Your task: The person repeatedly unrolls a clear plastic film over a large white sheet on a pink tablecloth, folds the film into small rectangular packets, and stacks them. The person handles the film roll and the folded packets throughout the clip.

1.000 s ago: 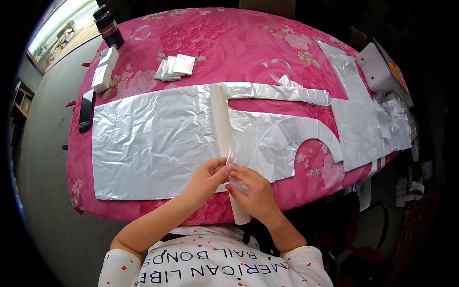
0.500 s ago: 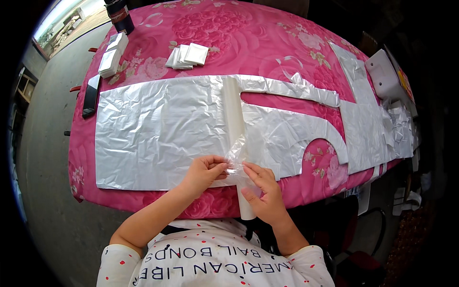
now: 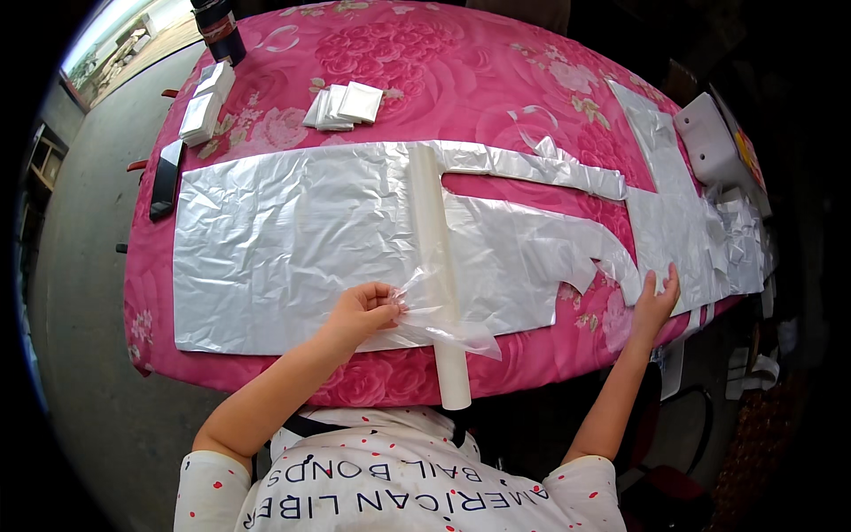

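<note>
My left hand (image 3: 365, 310) is closed on a gathered bit of clear plastic film (image 3: 430, 321), which trails across a pale tube (image 3: 432, 222). The tube lies crosswise on a stack of silvery-white plastic aprons (image 3: 284, 239), its near end sticking out past the table edge. To the right, my right hand (image 3: 654, 297) is open, thumb and fingers apart, by the end of the aprons' near strap (image 3: 623, 270); whether it touches the plastic is unclear. One layer of that strap is folded over at the curved cutout.
Pink floral cloth (image 3: 399, 97) covers the table. Folded white packets (image 3: 346, 105) lie beyond the aprons, with more packets (image 3: 204, 111) at the left, near a black phone (image 3: 166, 182) and a dark canister (image 3: 219, 34). More plastic sheeting (image 3: 674, 222) and a white box (image 3: 709, 142) sit at right.
My right hand has left the film and swung right to the strap's end. My left hand has shifted slightly left with the film, and the near strap's top layer has folded over.
</note>
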Demonstrator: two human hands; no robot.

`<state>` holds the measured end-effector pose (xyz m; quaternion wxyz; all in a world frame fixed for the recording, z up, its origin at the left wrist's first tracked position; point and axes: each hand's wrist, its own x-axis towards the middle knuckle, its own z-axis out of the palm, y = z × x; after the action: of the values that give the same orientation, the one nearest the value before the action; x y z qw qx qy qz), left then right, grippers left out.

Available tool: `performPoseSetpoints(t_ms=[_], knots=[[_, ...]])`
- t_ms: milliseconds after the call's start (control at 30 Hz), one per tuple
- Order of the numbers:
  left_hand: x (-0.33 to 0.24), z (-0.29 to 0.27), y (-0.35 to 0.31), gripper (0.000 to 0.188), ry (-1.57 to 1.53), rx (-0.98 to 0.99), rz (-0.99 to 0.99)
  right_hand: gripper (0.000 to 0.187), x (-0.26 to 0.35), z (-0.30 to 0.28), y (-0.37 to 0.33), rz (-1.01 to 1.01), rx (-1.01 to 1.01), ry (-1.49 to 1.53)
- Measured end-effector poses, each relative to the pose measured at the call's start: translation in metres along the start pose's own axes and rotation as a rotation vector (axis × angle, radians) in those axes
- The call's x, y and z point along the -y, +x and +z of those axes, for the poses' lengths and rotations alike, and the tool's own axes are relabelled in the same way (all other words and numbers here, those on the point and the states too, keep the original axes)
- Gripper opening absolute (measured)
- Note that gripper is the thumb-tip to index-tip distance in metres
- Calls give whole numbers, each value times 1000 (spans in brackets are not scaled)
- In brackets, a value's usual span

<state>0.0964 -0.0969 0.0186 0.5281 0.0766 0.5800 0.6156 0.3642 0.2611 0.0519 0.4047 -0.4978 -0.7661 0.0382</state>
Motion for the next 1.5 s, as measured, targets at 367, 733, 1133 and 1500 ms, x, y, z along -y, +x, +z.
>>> performPoseSetpoints(t_ms=[367,733,1133,1500], knots=[[-58,-186,-64,33,243,-235,-84,55,169,-39,-174,-173,1242,75],[-91,-105,-54,32,1348,-523,763,51,173,-37,-174,-83,1330,83],[5,18,45,57,1356,-206,819,53,172,-36,-167,-164,1466,35],[11,20,46,58,1536,-235,789,46,241,92,-84,-92,1169,316]])
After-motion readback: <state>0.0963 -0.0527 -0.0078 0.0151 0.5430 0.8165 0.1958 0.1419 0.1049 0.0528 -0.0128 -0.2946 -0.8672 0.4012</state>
